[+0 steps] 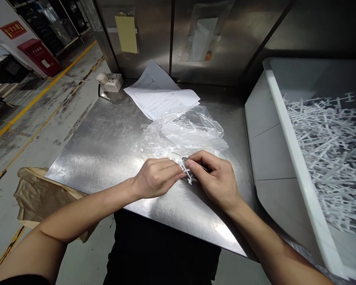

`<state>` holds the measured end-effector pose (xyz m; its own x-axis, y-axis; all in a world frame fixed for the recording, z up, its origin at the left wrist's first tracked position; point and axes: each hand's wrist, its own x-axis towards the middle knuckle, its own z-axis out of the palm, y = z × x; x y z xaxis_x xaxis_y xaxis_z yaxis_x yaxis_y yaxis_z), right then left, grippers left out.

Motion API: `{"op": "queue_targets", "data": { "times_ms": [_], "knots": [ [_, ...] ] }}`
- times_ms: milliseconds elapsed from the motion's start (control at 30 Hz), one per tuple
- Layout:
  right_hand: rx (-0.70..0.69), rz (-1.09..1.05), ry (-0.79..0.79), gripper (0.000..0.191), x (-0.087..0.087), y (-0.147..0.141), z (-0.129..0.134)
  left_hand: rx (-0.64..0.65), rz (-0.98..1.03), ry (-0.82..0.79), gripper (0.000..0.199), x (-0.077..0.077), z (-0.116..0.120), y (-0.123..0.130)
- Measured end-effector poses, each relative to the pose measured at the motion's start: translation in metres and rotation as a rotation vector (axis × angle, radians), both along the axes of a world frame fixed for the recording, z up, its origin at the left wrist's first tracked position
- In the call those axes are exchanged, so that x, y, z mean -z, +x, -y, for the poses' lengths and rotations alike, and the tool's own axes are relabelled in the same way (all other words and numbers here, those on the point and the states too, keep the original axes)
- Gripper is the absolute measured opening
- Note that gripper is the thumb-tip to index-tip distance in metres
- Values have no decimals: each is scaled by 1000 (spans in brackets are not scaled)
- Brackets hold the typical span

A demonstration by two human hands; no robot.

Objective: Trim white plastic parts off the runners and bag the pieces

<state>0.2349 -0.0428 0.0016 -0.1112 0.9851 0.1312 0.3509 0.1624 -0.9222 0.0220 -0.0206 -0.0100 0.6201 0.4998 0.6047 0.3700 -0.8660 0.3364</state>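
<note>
A small white branched plastic piece [188, 175] is pinched in the fingertips of my left hand [158, 177], above the metal table. Close beside it, my right hand [218, 178] is closed with thumb and forefinger around a thin dark metal tool [185, 158]. Most of that tool is hidden by the fingers, so its kind does not show. The tool's tip meets or nearly meets the white piece. Just beyond both hands lies a crumpled clear plastic bag [190, 128].
To the right, a large white bin [296, 158] holds a heap of similar white plastic pieces [335, 158]. Printed sheets [157, 93] and a power socket [112, 82] are at the table's back. Brown paper [41, 194] hangs by the left edge of the metal table [91, 158].
</note>
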Motion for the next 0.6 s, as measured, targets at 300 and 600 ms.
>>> {"op": "queue_targets", "data": {
  "times_ms": [300, 600],
  "knots": [
    [6, 8, -84, 26, 5, -1, -3, -50, -73, -55, 29, 1, 1, 0],
    [1, 36, 166, 14, -7, 2, 1, -46, -50, -44, 26, 1, 0, -1]
  ]
}}
